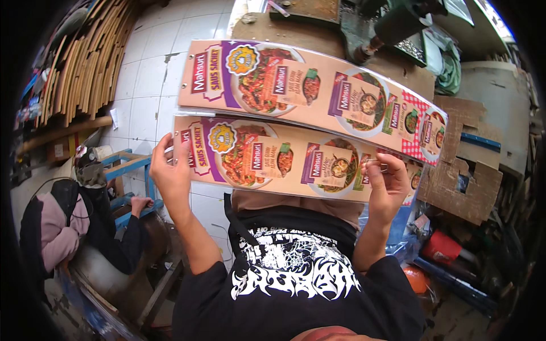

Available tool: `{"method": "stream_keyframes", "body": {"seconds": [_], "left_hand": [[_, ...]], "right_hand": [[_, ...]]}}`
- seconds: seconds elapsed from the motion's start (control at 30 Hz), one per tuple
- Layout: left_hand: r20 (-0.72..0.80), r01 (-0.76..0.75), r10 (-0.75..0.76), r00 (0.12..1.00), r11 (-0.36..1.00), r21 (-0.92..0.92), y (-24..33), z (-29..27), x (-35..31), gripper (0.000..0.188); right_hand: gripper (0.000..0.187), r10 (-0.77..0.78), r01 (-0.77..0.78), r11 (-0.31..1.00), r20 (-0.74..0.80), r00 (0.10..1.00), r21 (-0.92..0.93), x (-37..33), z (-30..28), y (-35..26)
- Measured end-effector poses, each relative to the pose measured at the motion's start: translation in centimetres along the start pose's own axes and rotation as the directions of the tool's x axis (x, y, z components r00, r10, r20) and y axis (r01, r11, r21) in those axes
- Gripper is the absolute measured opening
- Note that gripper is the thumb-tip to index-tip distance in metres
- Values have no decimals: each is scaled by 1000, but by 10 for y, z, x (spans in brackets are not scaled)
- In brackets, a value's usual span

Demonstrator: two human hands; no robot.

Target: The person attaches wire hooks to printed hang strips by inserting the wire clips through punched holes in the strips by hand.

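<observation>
The lower printed panel (296,165) is gripped at its left end by the left hand (172,173); the right hand (389,179) is curled before its face, and whether anything is pinched cannot be told. Edges might be snagged on the adjacent upper panel (313,85) if poorly aligned; bending might be caused by one-sided support.

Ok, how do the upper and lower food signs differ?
The upper sign is farther from the black shirt than the lower sign. The left hand grips the lower sign's left end; the upper sign's left end is untouched. The right hand partly covers the lower sign's front, not the upper sign's. Both are long, peach-coloured and printed with food.
</observation>
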State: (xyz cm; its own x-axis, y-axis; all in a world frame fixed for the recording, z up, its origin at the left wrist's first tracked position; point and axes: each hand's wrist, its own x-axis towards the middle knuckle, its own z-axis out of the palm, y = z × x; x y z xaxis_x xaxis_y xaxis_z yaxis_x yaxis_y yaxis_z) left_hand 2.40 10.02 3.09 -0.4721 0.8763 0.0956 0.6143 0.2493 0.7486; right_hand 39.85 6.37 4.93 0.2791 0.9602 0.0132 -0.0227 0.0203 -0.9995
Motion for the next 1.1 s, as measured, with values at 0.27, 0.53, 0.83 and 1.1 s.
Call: {"method": "stream_keyframes", "body": {"seconds": [0.27,0.53,0.83,1.1], "left_hand": [[48,91,-90,995,996,1,-16,-5,12,37],[110,151,-129,986,963,-223,-25,-14,16,29],[148,140,-101,984,948,-286,-8,-29,13,21],[332,297,-203,921,918,-264,-6,-47,5,21]], "right_hand": [[23,-294,-20,868,-547,784,-495,4,-85,16],[21,64,-163,980,-604,794,-111,-4,-157,51],[21,76,-109,994,-611,788,-16,-5,-159,48],[24,85,-135,990,-612,787,-36,-14,-165,40]]}}
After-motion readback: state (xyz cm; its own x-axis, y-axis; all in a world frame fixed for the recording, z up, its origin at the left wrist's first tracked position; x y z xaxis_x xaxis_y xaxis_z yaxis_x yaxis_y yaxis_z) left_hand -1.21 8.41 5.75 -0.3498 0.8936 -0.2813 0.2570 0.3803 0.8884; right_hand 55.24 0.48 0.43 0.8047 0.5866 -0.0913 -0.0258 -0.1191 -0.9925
